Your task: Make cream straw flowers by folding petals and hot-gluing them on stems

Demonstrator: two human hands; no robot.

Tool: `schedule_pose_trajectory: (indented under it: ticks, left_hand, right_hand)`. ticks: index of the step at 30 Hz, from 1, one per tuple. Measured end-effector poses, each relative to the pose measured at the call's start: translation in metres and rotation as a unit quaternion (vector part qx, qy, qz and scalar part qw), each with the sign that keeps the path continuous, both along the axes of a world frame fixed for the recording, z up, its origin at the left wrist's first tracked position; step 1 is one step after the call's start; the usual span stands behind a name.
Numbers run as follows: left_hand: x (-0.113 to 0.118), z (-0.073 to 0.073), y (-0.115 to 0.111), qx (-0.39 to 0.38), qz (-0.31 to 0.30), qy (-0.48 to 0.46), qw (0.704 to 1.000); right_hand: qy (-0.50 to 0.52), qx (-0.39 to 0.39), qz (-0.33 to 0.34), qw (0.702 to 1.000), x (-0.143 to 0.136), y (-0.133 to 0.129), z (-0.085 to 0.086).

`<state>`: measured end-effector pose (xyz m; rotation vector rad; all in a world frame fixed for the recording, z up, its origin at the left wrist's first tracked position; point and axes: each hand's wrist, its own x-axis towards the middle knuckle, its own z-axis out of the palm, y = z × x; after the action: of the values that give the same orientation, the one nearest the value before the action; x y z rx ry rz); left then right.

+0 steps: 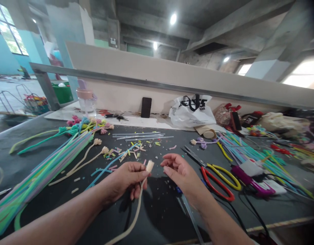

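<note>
My left hand [130, 178] pinches a cream cord [137, 212] just below its frayed, brush-like tip [150, 166]; the rest of the cord hangs down toward the table's near edge. To the right of that tip, my right hand [178, 172] is held with curved fingers apart and nothing between them. Clear glue sticks [190, 214] lie under and beside my right wrist. Scissors with one red and one yellow handle [209, 172] rest to the right of it. Two cream cords with knotted ends [87, 160] lie left of my left hand.
Bundled coloured cords [57, 166] cover the left side, with more [249, 149] at right. A purple glue gun [254, 182] lies right of the scissors. Cut bits [136, 149] litter the middle. Behind stand a bottle [87, 102], a phone [146, 107] and a white bag [191, 114].
</note>
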<state>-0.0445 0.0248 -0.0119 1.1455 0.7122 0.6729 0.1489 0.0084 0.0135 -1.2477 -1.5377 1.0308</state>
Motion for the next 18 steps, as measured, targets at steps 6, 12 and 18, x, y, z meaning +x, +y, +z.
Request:
schedule_pose_trajectory:
  ticks: [6,12,18]
  left_hand:
    - [-0.001,0.001,0.002,-0.011,0.001,-0.001,1.000]
    - [-0.003,0.003,0.003,-0.010,0.024,-0.003,1.000]
    - [-0.004,0.006,0.002,-0.014,0.036,0.000,0.999]
  right_hand:
    - [-0.258,0.071,-0.062,0.961,0.027,0.005,0.009]
    - [-0.452,0.048,-0.058,0.889,0.053,0.003,0.018]
    - [-0.515,-0.009,0.033,0.856,0.066,-0.010,0.024]
